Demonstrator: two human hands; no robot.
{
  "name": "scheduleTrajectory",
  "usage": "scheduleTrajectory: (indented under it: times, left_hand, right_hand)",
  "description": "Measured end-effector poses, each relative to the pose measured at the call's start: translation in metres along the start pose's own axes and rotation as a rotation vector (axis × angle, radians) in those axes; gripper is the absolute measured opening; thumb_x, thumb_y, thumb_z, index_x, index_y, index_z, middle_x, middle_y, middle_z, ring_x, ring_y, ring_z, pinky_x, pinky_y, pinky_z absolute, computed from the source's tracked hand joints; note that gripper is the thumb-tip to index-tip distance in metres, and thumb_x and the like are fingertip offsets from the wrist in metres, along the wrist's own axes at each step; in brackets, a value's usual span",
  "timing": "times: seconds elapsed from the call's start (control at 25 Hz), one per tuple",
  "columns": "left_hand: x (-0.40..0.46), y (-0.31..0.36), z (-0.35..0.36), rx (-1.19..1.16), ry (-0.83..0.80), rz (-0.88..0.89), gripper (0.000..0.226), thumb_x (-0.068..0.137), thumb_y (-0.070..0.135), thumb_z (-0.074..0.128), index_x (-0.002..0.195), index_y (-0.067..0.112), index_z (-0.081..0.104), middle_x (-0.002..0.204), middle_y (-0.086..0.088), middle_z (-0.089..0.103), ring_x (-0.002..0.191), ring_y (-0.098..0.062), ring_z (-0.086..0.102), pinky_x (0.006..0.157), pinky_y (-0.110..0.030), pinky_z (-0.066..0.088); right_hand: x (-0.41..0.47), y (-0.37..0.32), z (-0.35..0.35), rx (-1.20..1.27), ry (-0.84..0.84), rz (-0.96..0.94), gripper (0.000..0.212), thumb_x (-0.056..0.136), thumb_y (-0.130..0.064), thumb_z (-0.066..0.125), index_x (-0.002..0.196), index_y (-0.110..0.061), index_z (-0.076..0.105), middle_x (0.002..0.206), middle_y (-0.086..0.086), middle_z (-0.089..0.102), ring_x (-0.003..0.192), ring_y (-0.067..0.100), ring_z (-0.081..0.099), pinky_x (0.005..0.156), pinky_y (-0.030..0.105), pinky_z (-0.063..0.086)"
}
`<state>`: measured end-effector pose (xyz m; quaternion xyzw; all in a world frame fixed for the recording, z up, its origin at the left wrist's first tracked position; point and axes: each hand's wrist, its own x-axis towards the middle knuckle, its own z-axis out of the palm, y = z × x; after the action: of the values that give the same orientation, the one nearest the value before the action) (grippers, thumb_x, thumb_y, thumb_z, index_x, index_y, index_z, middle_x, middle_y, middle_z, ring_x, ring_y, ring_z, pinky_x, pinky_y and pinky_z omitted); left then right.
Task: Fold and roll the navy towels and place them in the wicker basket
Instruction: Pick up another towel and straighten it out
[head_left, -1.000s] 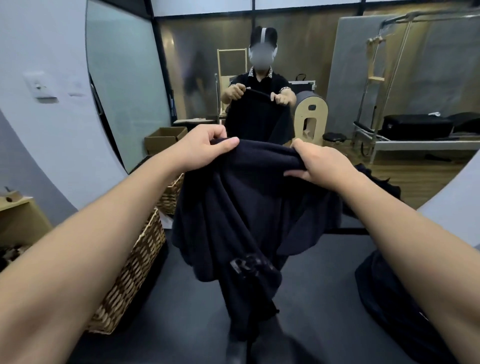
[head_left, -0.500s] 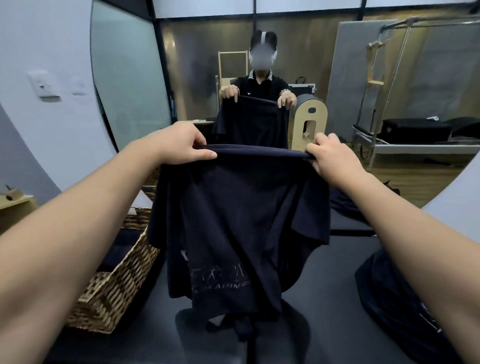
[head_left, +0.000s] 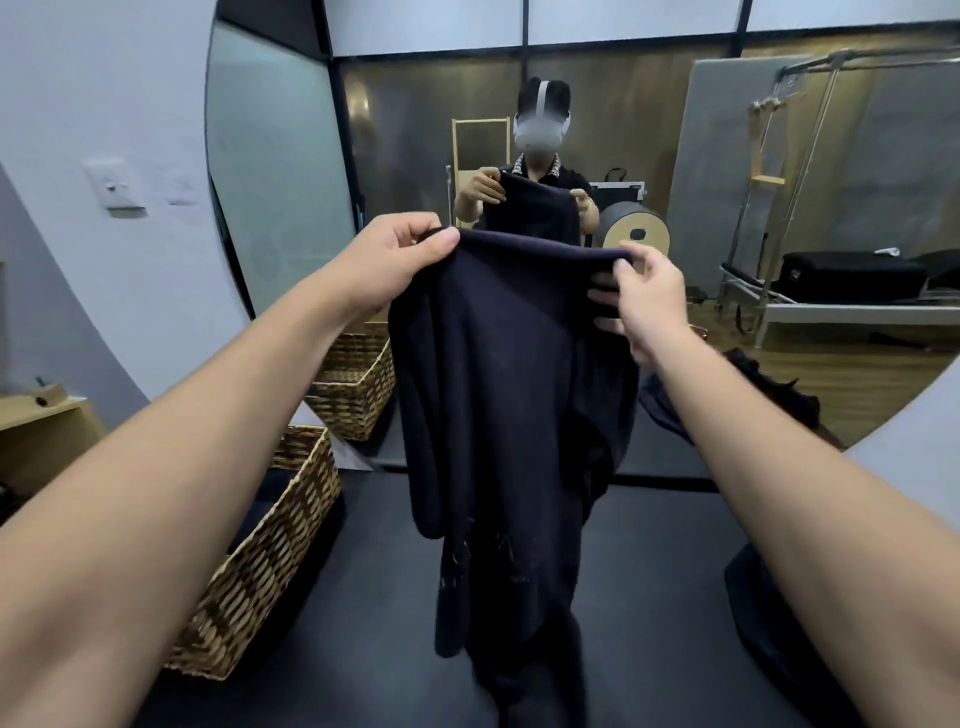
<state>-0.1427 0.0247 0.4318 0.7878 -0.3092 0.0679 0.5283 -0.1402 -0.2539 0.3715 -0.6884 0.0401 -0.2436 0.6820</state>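
A navy towel (head_left: 498, 395) hangs in the air in front of me, held up by its top edge. My left hand (head_left: 400, 254) pinches the towel's top left corner between thumb and fingers. My right hand (head_left: 644, 291) grips the top right end, fingers curled into the cloth. The towel's lower end droops to the dark table (head_left: 374, 613). The wicker basket (head_left: 260, 561) stands at the left on the table, with dark cloth partly visible inside. Another navy towel (head_left: 769, 597) lies heaped at the right edge.
A large round mirror (head_left: 779, 234) faces me and reflects a person holding the towel, the basket and gym equipment. A wooden box (head_left: 47, 431) sits at far left. A wall switch (head_left: 117, 189) is on the left wall.
The towel has been lifted higher and now hangs narrower and longer. My hands have come closer together along its top edge, and my right hand has regripped the cloth.
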Motion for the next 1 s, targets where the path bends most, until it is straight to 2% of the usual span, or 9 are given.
scheduleTrajectory:
  times: [0.12, 0.2, 0.28, 0.44, 0.56, 0.68, 0.8, 0.92, 1.0]
  left_hand:
    - [0.008, 0.012, 0.007, -0.144, 0.095, 0.093, 0.028, 0.103, 0.025, 0.055, 0.077, 0.019, 0.051, 0.075, 0.0, 0.053, 0.066, -0.008, 0.048, 0.061, -0.022, 0.041]
    - [0.012, 0.017, 0.012, -0.135, 0.107, 0.12, 0.027, 0.105, 0.023, 0.053, 0.077, 0.02, 0.052, 0.075, 0.003, 0.054, 0.068, -0.007, 0.049, 0.064, -0.022, 0.042]
    - [0.013, 0.014, 0.011, -0.074, 0.102, 0.107, 0.026, 0.102, 0.028, 0.057, 0.076, 0.023, 0.055, 0.077, 0.0, 0.054, 0.071, -0.009, 0.049, 0.066, -0.024, 0.041]
    - [0.005, 0.004, -0.018, 0.142, 0.194, 0.05, 0.034, 0.095, 0.042, 0.06, 0.079, 0.012, 0.06, 0.077, -0.004, 0.051, 0.071, -0.012, 0.045, 0.065, -0.025, 0.038]
    - [-0.002, 0.0, -0.056, 0.486, 0.175, -0.136, 0.028, 0.097, 0.031, 0.054, 0.082, 0.009, 0.062, 0.081, -0.001, 0.056, 0.076, -0.015, 0.051, 0.068, -0.026, 0.038]
    - [-0.013, -0.006, -0.079, 0.909, -0.014, -0.294, 0.013, 0.097, 0.019, 0.055, 0.092, 0.02, 0.067, 0.091, -0.002, 0.063, 0.094, -0.024, 0.058, 0.08, -0.029, 0.039]
    - [-0.029, -0.016, -0.087, 1.032, -0.043, -0.232, 0.022, 0.093, 0.046, 0.065, 0.086, 0.026, 0.059, 0.08, 0.004, 0.06, 0.085, -0.028, 0.059, 0.073, -0.036, 0.044]
    - [-0.039, -0.021, -0.087, 1.119, -0.03, -0.246, 0.052, 0.068, 0.072, 0.075, 0.083, 0.03, 0.047, 0.079, 0.004, 0.059, 0.075, -0.022, 0.056, 0.068, -0.039, 0.047]
    - [-0.036, -0.025, -0.084, 1.264, 0.005, -0.155, 0.05, 0.073, 0.069, 0.073, 0.088, 0.028, 0.048, 0.083, -0.002, 0.061, 0.078, -0.029, 0.055, 0.069, -0.04, 0.048]
  right_hand:
    - [-0.02, 0.049, 0.016, -0.236, -0.252, -0.287, 0.061, 0.082, -0.044, 0.079, 0.126, -0.035, 0.039, 0.136, 0.001, 0.058, 0.122, 0.017, 0.056, 0.108, 0.039, 0.043]
    - [-0.032, 0.084, 0.032, -0.483, -0.424, -0.309, 0.042, 0.076, -0.058, 0.073, 0.103, -0.033, 0.052, 0.106, -0.005, 0.067, 0.101, 0.013, 0.061, 0.099, 0.049, 0.05]
    - [-0.035, 0.108, 0.045, -0.526, -0.527, -0.285, 0.018, 0.084, -0.04, 0.065, 0.086, -0.022, 0.06, 0.084, 0.001, 0.069, 0.081, 0.01, 0.058, 0.082, 0.049, 0.055]
    - [-0.02, 0.097, 0.042, -0.357, -0.258, -0.192, 0.013, 0.098, -0.014, 0.053, 0.085, -0.016, 0.055, 0.076, 0.005, 0.059, 0.073, 0.014, 0.05, 0.066, 0.039, 0.042]
    - [-0.001, 0.047, 0.03, -0.038, 0.035, -0.091, 0.021, 0.104, -0.013, 0.044, 0.089, -0.021, 0.056, 0.086, -0.002, 0.059, 0.083, 0.014, 0.052, 0.074, 0.03, 0.042]
    - [0.002, 0.006, 0.016, -0.426, -0.168, -0.47, 0.02, 0.101, -0.037, 0.053, 0.104, -0.018, 0.054, 0.093, -0.004, 0.058, 0.086, 0.014, 0.054, 0.078, 0.033, 0.042]
    - [0.013, -0.008, -0.006, -1.063, -0.345, -0.769, 0.05, 0.087, -0.059, 0.064, 0.108, -0.016, 0.049, 0.103, -0.001, 0.055, 0.09, 0.025, 0.058, 0.075, 0.039, 0.046]
    - [0.023, -0.018, -0.021, -1.184, -0.335, -0.771, 0.044, 0.088, -0.053, 0.066, 0.086, -0.016, 0.043, 0.089, 0.002, 0.047, 0.085, 0.032, 0.055, 0.069, 0.041, 0.043]
    - [0.023, -0.023, -0.024, -1.15, -0.323, -0.701, 0.044, 0.088, -0.049, 0.07, 0.079, -0.015, 0.045, 0.081, 0.001, 0.047, 0.079, 0.027, 0.049, 0.067, 0.038, 0.037]
